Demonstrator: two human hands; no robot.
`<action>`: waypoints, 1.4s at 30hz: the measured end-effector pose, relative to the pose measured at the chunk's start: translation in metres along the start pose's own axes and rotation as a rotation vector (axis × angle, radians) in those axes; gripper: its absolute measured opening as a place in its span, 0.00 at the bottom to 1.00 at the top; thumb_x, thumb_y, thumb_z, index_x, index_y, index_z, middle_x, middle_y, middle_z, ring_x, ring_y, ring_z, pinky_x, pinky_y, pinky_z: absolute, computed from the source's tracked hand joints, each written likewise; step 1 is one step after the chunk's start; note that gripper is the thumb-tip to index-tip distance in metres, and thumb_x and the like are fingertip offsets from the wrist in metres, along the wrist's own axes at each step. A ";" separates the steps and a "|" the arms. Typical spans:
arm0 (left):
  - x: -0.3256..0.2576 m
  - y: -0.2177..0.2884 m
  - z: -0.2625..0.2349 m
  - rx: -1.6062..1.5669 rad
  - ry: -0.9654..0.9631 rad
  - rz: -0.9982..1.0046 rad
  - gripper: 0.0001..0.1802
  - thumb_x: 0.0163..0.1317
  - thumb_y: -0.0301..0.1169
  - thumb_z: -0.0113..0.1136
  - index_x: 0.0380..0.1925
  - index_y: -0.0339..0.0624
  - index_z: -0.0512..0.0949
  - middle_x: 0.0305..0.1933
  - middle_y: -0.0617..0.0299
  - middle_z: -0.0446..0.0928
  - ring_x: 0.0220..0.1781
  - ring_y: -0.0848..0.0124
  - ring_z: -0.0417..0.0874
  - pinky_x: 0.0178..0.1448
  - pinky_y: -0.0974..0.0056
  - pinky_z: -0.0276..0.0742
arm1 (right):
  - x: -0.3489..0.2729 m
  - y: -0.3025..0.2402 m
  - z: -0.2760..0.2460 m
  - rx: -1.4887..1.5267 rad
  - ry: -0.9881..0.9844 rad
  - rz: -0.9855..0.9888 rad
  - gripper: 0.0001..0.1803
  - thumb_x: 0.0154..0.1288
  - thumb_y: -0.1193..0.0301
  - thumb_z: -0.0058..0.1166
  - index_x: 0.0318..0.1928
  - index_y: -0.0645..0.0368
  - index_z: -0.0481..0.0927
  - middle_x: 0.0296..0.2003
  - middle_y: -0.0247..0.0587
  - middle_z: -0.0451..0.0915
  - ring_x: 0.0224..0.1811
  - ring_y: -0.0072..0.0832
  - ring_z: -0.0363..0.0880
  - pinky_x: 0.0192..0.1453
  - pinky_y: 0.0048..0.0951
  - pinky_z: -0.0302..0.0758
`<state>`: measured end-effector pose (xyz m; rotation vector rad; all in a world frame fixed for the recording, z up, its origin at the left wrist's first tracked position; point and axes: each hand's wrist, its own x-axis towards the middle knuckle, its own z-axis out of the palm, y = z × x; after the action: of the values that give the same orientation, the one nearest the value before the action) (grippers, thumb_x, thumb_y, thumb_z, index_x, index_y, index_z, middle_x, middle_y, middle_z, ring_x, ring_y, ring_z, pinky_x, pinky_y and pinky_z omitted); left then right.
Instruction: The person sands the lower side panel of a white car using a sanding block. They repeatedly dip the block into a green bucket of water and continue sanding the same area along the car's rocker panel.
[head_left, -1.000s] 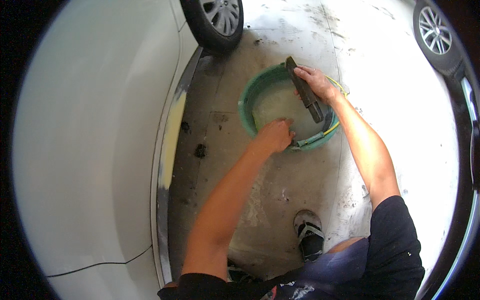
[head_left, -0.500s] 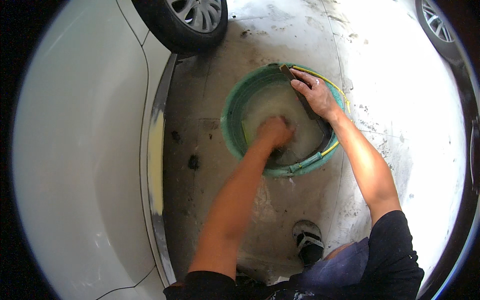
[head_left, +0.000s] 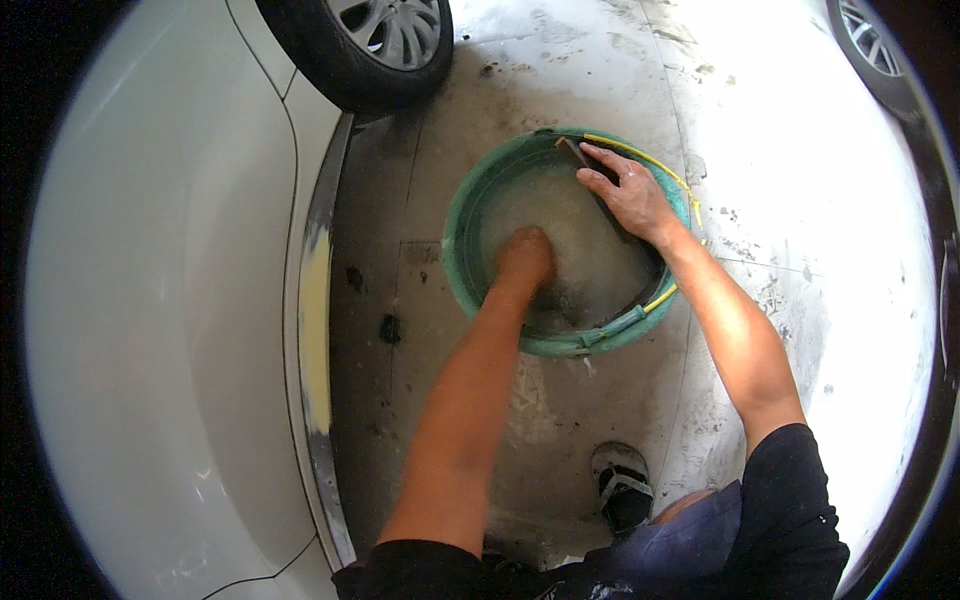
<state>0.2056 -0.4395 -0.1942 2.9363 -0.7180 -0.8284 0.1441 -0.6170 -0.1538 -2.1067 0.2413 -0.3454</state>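
A green bucket (head_left: pixel 463 205) of murky water stands on the floor in front of me. My right hand (head_left: pixel 632 196) is closed on a long, dark, flat sanding block (head_left: pixel 602 208), held slanting at the bucket's right inner side. Its upper end shows beside my fingertips; its lower end is hard to make out at the water. My left hand (head_left: pixel 527 255) is dipped into the water left of the middle. Its fingers are under the cloudy surface, so what they hold, if anything, is hidden.
A pale car (head_left: pixel 170 300) with a yellowish filler patch (head_left: pixel 315 330) on its lower edge stands close at left, its wheel (head_left: pixel 395 45) beyond. A yellow-sleeved handle (head_left: pixel 640 150) rests along the bucket's rim. My sandalled foot (head_left: pixel 622 480) is below; another wheel (head_left: pixel 875 40) stands far right.
My left hand has moved left in the water, and a yellow-green edge seen beside it no longer shows. The sanding block in my right hand has tipped and sits slightly lower.
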 end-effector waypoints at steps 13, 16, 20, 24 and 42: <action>-0.042 -0.036 -0.076 -1.325 -0.249 0.039 0.24 0.69 0.32 0.46 0.61 0.29 0.63 0.62 0.49 0.67 0.52 0.49 0.80 0.43 0.52 0.87 | 0.004 0.021 0.003 0.144 -0.028 0.019 0.30 0.69 0.51 0.46 0.61 0.62 0.72 0.57 0.56 0.74 0.63 0.46 0.70 0.67 0.36 0.64; -0.045 -0.051 -0.083 -1.354 -0.355 0.188 0.27 0.69 0.31 0.47 0.65 0.30 0.57 0.62 0.48 0.68 0.56 0.52 0.78 0.46 0.52 0.86 | 0.007 0.023 0.005 0.175 -0.039 0.024 0.30 0.70 0.52 0.45 0.61 0.63 0.71 0.58 0.56 0.74 0.63 0.45 0.70 0.67 0.35 0.63; -0.039 -0.060 -0.075 -1.606 -0.463 0.303 0.31 0.66 0.34 0.51 0.65 0.31 0.58 0.64 0.46 0.67 0.64 0.53 0.72 0.61 0.47 0.74 | 0.004 0.008 0.003 0.141 0.000 -0.034 0.30 0.70 0.52 0.45 0.61 0.63 0.71 0.57 0.55 0.74 0.63 0.44 0.70 0.67 0.36 0.64; -0.012 -0.048 -0.031 -0.722 -0.140 0.511 0.36 0.61 0.40 0.55 0.66 0.33 0.59 0.68 0.42 0.63 0.69 0.49 0.66 0.71 0.50 0.61 | 0.003 -0.001 0.001 0.221 0.006 -0.091 0.29 0.70 0.53 0.45 0.61 0.63 0.71 0.57 0.55 0.74 0.62 0.44 0.70 0.66 0.36 0.64; -0.002 -0.032 -0.014 -0.508 -0.291 0.176 0.17 0.61 0.37 0.53 0.43 0.36 0.80 0.42 0.43 0.80 0.42 0.54 0.81 0.50 0.55 0.75 | 0.001 0.009 0.004 0.080 0.027 -0.046 0.33 0.67 0.49 0.48 0.61 0.62 0.72 0.58 0.57 0.74 0.62 0.48 0.70 0.65 0.37 0.66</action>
<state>0.2246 -0.4119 -0.1855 2.2994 -0.6442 -1.2204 0.1461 -0.6188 -0.1632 -2.0321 0.1919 -0.4049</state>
